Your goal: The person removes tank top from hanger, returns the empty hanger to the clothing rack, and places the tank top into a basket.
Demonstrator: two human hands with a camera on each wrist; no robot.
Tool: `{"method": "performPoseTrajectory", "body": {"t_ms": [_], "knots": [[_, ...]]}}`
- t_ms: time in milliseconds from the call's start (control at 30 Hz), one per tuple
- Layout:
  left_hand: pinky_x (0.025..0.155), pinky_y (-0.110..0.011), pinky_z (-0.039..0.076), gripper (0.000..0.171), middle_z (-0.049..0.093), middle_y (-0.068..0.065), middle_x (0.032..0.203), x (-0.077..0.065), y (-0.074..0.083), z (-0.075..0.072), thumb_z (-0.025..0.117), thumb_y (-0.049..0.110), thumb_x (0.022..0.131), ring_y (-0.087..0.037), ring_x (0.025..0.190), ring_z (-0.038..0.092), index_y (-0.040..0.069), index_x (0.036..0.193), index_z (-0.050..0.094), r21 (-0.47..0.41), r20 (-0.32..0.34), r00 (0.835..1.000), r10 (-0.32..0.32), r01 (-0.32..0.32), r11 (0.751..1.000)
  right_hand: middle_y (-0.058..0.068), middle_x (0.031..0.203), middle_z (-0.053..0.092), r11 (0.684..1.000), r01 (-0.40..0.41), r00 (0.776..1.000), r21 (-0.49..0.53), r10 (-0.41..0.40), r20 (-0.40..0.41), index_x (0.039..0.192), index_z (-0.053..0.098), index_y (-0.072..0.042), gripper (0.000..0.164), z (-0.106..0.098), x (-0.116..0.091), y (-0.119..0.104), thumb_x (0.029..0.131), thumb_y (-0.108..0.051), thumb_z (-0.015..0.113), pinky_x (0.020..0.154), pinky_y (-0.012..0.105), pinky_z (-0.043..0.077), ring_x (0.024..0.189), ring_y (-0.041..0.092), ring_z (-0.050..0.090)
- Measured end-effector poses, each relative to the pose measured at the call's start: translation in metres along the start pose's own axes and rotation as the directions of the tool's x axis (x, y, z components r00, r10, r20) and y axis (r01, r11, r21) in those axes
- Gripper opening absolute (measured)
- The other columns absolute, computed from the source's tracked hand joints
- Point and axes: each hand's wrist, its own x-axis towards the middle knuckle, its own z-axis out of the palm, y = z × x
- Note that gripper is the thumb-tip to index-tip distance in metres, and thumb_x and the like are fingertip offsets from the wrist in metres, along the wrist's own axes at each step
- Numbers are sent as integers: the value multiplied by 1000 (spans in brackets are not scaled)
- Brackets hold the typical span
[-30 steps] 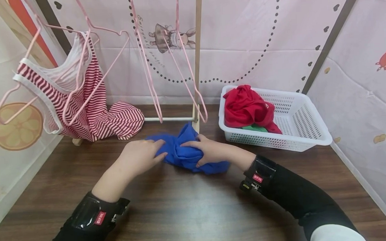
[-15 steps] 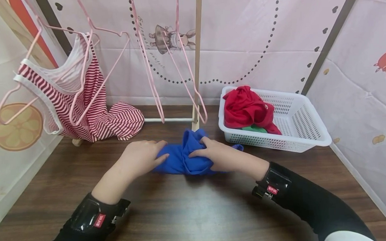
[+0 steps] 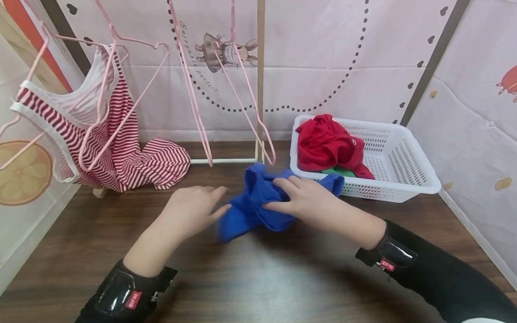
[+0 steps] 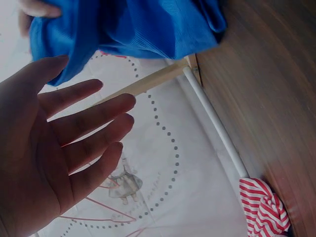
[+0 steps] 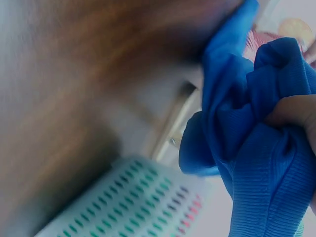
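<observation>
A bunched blue garment (image 3: 260,202) with ribbed fabric hangs from my right hand (image 3: 309,200), whose fingers and thumb grip it near the middle of the table. In the right wrist view a thumb presses into the folds of the blue garment (image 5: 266,143). My left hand (image 3: 193,209) is just left of the cloth, its fingers spread and holding nothing. The left wrist view shows the left hand (image 4: 54,133) with the palm facing the camera, the blue cloth beyond the thumb; whether they touch I cannot tell.
A white perforated basket (image 3: 406,189) at the back right holds red cloth (image 3: 328,142) and a bit of green cloth (image 3: 340,172). A red-striped tank top (image 3: 125,133) hangs at left. Pink hangers (image 3: 192,88) dangle from above, beside a wooden post (image 3: 261,61) and a white bar (image 3: 224,161).
My right hand has moved right and lifted the blue garment, drawing it away from the left hand. The left hand has barely moved and now stands apart from the cloth in the head view.
</observation>
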Motion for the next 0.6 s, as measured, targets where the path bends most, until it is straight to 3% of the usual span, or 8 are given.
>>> {"method": "performPoseTrajectory", "body": {"t_ms": [100, 267, 600], "knots": [[56, -42, 50, 37, 71, -8, 87, 2, 2, -2, 63, 39, 93, -27, 76, 68, 9, 115, 66, 4, -54, 998, 22, -22, 1000, 20, 130, 51, 1000, -21, 995, 15, 22, -99, 134, 53, -30, 71, -9, -6, 7, 73, -12, 85, 80, 43, 54, 107, 34, 57], [51, -39, 47, 36, 70, -7, 84, 7, 8, -6, 64, 37, 93, -26, 70, 67, 9, 114, 66, 9, -144, 987, 69, -68, 998, 26, 126, 53, 997, -50, 967, 53, 62, -246, 132, 56, -26, 66, -23, -13, 21, 76, -3, 81, 82, 48, 53, 108, 39, 57], [42, -38, 40, 26, 64, -1, 74, 25, 25, -8, 64, 36, 92, -23, 58, 61, 13, 105, 65, 39, -269, 953, 139, -133, 990, 30, 127, 48, 978, -188, 940, 92, 206, -273, 131, 56, -24, 75, -52, -35, 44, 67, 0, 86, 86, 59, 49, 113, 45, 51]]}}
